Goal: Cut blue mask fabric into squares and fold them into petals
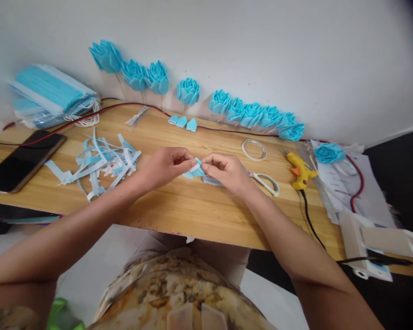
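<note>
Between my two hands is a small blue-and-white fabric petal [197,167], pinched from both sides. My left hand [165,166] grips its left edge between thumb and forefinger. At its right edge, my right hand [226,170] pinches it the same way. Another blue piece [187,175] lies on the table just beneath, partly covered. Scissors [266,182] rest by my right hand, their blades mostly hidden behind it. Farther back, three cut blue petals [181,122] lie in a row. A heap of white and blue strips [105,160] lies left of my left hand.
Several blue fabric flowers [188,91] on sticks lean against the wall. A roll of tape [253,150] and a yellow glue gun [300,169] are right; papers [361,183] and a power strip [368,238] beyond. Left are a phone [24,160] and stacked face masks [53,91].
</note>
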Demonstrator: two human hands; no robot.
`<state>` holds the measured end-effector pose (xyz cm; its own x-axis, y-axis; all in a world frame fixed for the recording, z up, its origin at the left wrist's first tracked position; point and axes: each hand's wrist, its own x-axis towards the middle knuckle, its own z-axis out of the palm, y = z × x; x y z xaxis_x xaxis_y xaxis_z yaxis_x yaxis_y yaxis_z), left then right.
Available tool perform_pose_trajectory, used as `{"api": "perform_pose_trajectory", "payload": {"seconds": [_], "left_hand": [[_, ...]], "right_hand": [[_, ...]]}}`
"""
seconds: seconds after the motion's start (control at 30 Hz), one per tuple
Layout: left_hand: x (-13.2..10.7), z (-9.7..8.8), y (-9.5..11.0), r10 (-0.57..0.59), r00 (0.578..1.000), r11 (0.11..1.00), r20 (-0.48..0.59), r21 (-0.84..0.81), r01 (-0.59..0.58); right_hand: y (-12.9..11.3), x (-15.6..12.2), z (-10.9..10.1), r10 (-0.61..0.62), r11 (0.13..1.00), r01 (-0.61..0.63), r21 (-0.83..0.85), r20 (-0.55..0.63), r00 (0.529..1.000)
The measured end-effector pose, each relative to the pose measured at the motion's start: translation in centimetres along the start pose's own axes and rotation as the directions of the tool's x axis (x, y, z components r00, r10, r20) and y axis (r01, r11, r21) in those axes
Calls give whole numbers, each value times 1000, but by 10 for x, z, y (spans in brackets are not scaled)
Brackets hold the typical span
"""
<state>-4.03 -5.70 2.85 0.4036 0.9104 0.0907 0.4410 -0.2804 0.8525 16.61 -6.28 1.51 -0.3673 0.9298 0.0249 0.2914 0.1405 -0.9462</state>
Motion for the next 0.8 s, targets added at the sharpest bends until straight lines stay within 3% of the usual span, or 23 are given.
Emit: {"api": "perform_pose_trajectory", "payload": {"seconds": [0.37,0.6,0.8], "left_hand": [[-2,1,-2,-39,993,985,114,-161,57],[0,6,2,-104,989,936,-110,-347,60],[2,15,-2,-100,989,921,-105,-386,52]], "right_hand": [[2,1,-1,3,997,-1,80,-31,1000],[5,2,-1,-10,962,8,274,6,1000],[2,1,3,17,983,-7,185,-52,999]]}}
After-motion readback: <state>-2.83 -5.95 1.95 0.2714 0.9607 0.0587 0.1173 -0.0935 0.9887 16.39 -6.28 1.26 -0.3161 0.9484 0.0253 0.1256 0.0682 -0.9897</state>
